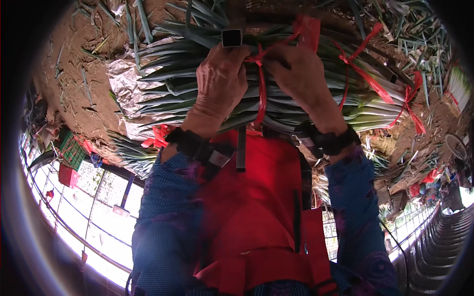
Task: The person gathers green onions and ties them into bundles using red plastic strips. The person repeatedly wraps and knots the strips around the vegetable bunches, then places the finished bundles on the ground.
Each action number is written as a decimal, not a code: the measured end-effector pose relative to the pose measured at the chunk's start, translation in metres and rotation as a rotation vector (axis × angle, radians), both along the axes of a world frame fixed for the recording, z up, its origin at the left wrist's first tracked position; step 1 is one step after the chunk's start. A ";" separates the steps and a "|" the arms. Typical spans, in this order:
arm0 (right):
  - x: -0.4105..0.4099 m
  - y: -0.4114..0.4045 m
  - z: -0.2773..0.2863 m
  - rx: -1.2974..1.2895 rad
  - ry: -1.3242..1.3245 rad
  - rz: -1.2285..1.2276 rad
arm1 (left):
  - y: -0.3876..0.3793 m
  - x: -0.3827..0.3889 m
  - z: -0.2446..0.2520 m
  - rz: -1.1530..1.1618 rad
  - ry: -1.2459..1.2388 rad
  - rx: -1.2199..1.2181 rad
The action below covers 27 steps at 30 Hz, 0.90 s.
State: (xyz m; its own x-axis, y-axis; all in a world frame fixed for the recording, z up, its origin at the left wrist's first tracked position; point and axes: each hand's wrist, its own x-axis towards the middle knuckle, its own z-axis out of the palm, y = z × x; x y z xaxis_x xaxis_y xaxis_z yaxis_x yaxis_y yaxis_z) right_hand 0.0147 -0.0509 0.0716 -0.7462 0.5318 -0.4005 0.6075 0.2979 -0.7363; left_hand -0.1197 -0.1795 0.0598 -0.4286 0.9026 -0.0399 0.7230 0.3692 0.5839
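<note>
In front of me a large bundle of green onions or leeks [174,88] lies crosswise, green leaves to the left and pale stalks to the right. A red plastic tie [262,92] circles its leafy middle, with a crossing or knot on top. My left hand [222,76] is closed beside that knot, its fingers on the tie. My right hand [298,72] pinches a strand of the tie from the other side, fingertips partly hidden. Two further red ties, one nearer the middle [346,83] and one around the stalk end [407,98], bind the bundle.
A square metal tube [232,38] stands just beyond my left hand, and a metal bar [241,148] projects toward my red apron [255,192]. Loose leaves litter the soil [70,81]. Another tied bundle [459,87] lies far right; a green crate [72,150] stands left.
</note>
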 end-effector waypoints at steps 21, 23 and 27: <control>-0.005 0.073 -0.056 0.476 0.216 0.817 | -0.003 -0.023 0.036 -0.407 -0.188 -0.173; -0.017 0.075 -0.062 0.548 0.039 0.950 | -0.002 -0.025 0.034 -0.446 -0.177 -0.147; -0.034 0.070 -0.048 0.823 -0.133 1.112 | 0.000 -0.032 0.025 -0.462 -0.207 -0.137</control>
State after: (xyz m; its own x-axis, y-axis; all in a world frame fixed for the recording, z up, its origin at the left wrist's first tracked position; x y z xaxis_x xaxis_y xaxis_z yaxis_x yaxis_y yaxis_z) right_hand -0.0194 0.0187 0.0232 -0.9102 -0.1942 -0.3658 -0.1808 0.9810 -0.0710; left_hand -0.1520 -0.1792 0.0849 0.0427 0.9763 -0.2120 0.7033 0.1214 0.7004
